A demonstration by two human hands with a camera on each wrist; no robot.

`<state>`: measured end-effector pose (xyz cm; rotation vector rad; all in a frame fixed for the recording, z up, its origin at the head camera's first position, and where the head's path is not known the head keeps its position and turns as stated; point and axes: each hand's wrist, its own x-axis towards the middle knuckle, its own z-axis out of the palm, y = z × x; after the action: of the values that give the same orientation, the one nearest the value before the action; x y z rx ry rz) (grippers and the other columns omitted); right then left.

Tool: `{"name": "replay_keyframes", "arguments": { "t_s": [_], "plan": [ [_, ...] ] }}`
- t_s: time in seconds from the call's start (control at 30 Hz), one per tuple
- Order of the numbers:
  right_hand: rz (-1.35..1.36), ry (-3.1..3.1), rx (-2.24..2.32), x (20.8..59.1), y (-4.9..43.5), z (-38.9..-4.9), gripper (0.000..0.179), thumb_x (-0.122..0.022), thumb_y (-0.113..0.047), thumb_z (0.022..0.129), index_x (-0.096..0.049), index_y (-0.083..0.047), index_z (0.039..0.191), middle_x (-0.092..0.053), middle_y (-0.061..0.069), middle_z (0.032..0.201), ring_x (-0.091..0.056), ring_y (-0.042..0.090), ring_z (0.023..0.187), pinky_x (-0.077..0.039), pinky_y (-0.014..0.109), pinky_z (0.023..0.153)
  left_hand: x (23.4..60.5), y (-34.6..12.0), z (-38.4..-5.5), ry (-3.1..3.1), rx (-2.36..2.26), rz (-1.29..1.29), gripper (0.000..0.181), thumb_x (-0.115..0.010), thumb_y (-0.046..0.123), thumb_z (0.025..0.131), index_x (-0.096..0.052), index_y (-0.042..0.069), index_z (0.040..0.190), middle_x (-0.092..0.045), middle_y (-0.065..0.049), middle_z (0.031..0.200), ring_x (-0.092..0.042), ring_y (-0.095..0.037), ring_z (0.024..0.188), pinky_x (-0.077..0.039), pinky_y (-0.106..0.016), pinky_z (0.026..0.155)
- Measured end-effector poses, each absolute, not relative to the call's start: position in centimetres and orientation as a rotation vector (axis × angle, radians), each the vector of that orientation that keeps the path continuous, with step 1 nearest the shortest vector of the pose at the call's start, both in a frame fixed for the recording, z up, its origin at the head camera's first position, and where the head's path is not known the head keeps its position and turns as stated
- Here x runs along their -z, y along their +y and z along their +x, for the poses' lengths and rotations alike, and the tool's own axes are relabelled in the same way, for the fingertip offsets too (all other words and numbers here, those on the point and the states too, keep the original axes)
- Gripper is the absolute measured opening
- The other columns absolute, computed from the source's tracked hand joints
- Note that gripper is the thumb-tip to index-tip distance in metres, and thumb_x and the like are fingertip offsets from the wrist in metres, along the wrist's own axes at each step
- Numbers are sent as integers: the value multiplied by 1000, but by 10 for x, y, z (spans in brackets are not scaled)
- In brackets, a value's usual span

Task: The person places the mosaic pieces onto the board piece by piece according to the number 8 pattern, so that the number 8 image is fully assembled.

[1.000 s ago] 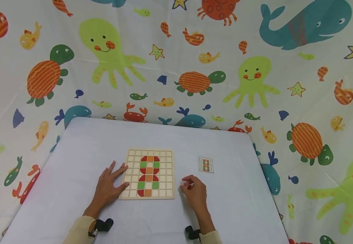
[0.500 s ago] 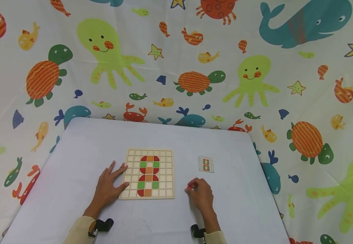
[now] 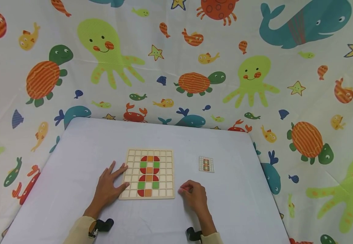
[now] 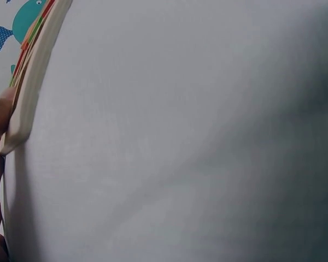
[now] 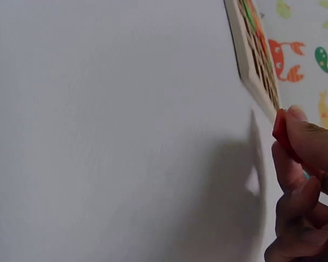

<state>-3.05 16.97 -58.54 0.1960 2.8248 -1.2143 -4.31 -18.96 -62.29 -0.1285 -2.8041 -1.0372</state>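
Note:
A square wooden grid board point(image 3: 166, 193) lies on the white table, with red rounded-corner tiles and orange and green square tiles set in its cells. Its lowest row shows a red tile point(image 3: 140, 193) beside an orange tile point(image 3: 148, 192). My left hand point(image 3: 107, 185) rests at the board's left edge, thumb and fingers spread, thumb over the rim. Just right of the board, my right hand point(image 3: 195, 196) pinches a small red tile point(image 5: 281, 130) between thumb and finger. The right wrist view shows that tile above the table near the board's corner; its far part is hidden by the thumb.
A small pattern card point(image 3: 206, 164) with a printed grid design lies to the board's right, beyond my right hand. The white-covered table point(image 3: 234, 189) runs up to a backdrop cloth point(image 3: 176, 132) printed with sea animals. Each wrist carries a black camera point(image 3: 104, 225).
My right hand first drew back to the right, then came left again toward the board with the red tile still pinched. The left hand and board have stayed put.

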Motion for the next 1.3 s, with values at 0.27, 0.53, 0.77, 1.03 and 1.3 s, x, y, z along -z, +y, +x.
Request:
{"name": "replay_keyframes", "arguments": {
  "t_s": [0.27, 0.53, 0.77, 1.03, 1.3],
  "plan": [
    [162, 2699, 1455, 582, 147, -30, 18, -87, -17, 88, -69, -19, 92, -62, -5, 72, -51, 6, 64, -40, 19, 54, 623, -189, -42, -2802, 1045, -129, 73, -86, 31, 83, -62, 10, 148, -53, -25, 158, -31, -54, 155, -23, -76, 123],
    [65, 2564, 1572, 583, 128, -26, 13, -84, -21, 93, -72, -23, 92, -60, -6, 72, -52, 5, 64, -43, 18, 52, 622, -189, -42, -2792, 1037, -133, 71, -85, 32, 84, -63, 10, 148, -54, -25, 157, -33, -54, 154, -25, -77, 121],
    [39, 2439, 1657, 584, 122, -23, 13, -88, -21, 87, -79, -15, 94, -75, -1, 79, -65, 8, 64, -59, 22, 57, 621, -189, -41, -2779, 1033, -145, 70, -85, 31, 84, -64, 9, 147, -56, -25, 156, -34, -54, 154, -24, -76, 122],
    [-34, 2493, 1570, 592, 114, -24, 11, -87, -25, 88, -79, -17, 89, -72, -6, 75, -58, 3, 64, -53, 18, 57, 621, -189, -41, -2771, 1036, -152, 70, -86, 31, 83, -64, 9, 146, -57, -25, 155, -35, -54, 153, -26, -76, 120],
    [-31, 2693, 1367, 592, 98, -23, 10, -89, -22, 87, -79, -22, 89, -68, -13, 74, -52, 0, 67, -46, 17, 61, 622, -189, -43, -2789, 1033, -137, 72, -86, 31, 83, -64, 9, 147, -56, -24, 156, -33, -55, 154, -25, -76, 121]
  ]
}}
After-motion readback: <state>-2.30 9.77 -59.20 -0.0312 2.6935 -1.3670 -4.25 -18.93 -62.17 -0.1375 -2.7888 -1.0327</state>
